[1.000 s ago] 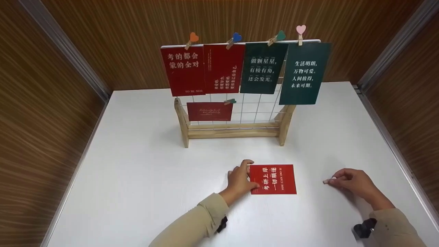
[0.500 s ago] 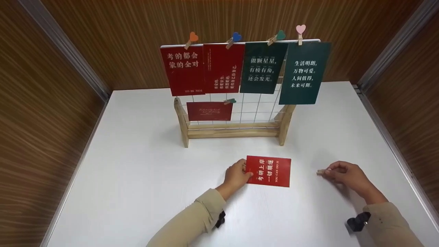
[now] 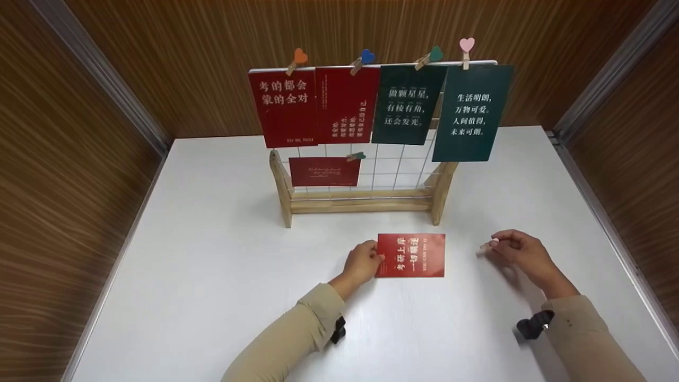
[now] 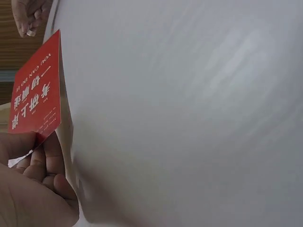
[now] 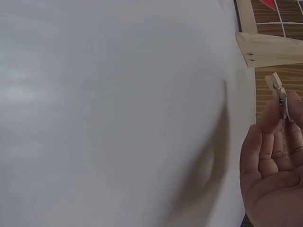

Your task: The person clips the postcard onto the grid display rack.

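My left hand (image 3: 362,263) pinches the left edge of a red card (image 3: 412,255) with white lettering, thumb on the printed face. In the left wrist view the card (image 4: 39,87) is raised over the white table, its far end upward. To the right, my right hand (image 3: 522,257) pinches a small wooden clothespin (image 3: 485,248) between thumb and fingertips. The right wrist view shows the clothespin (image 5: 278,92) with its metal spring and its tip pointing away from the fingers. Both hands are in front of a wire grid rack on a wooden stand (image 3: 360,205).
Two red cards (image 3: 289,119) and two green cards (image 3: 408,114) hang along the rack's top rail from clothespins with coloured hearts. A smaller red card (image 3: 324,172) is clipped lower on the grid. Wood-grain panels (image 3: 339,26) enclose the white table (image 3: 212,265).
The left hand has carried the red card up and slightly left, toward the rack. The right hand has moved forward and left with the clothespin. The cards on the rack are unchanged.
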`<action>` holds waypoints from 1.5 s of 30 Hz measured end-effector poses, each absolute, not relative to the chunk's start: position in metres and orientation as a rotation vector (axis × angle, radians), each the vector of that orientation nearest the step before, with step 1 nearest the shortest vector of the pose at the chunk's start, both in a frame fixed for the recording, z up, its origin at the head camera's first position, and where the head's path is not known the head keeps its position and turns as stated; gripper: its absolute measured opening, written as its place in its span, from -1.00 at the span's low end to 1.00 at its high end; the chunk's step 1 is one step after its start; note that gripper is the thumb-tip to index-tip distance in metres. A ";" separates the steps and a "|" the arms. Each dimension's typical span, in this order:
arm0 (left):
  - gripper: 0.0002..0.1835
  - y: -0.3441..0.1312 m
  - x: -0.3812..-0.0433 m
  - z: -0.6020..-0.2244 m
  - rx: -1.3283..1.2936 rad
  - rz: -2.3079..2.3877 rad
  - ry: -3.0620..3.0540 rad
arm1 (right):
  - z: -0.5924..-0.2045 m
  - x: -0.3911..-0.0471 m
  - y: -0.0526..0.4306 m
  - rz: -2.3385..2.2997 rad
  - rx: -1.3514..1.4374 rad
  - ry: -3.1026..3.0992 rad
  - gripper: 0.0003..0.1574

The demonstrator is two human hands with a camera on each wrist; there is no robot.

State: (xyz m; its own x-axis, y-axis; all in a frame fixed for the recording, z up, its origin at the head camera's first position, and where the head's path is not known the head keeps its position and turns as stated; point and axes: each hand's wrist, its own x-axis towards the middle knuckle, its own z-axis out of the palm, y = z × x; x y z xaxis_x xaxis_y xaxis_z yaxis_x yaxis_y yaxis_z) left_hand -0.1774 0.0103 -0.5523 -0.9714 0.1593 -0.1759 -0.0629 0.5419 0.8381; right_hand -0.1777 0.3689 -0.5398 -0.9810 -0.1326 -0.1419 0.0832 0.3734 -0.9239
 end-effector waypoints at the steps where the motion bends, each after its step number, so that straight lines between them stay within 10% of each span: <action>1: -0.94 0.010 -0.179 -0.551 0.078 1.401 2.550 | -0.539 -0.179 0.367 -1.652 -0.035 2.442 -0.39; 45: -0.87 0.000 -0.241 -0.483 -0.002 1.686 2.570 | -0.501 -0.239 0.302 -2.021 0.074 2.409 -0.55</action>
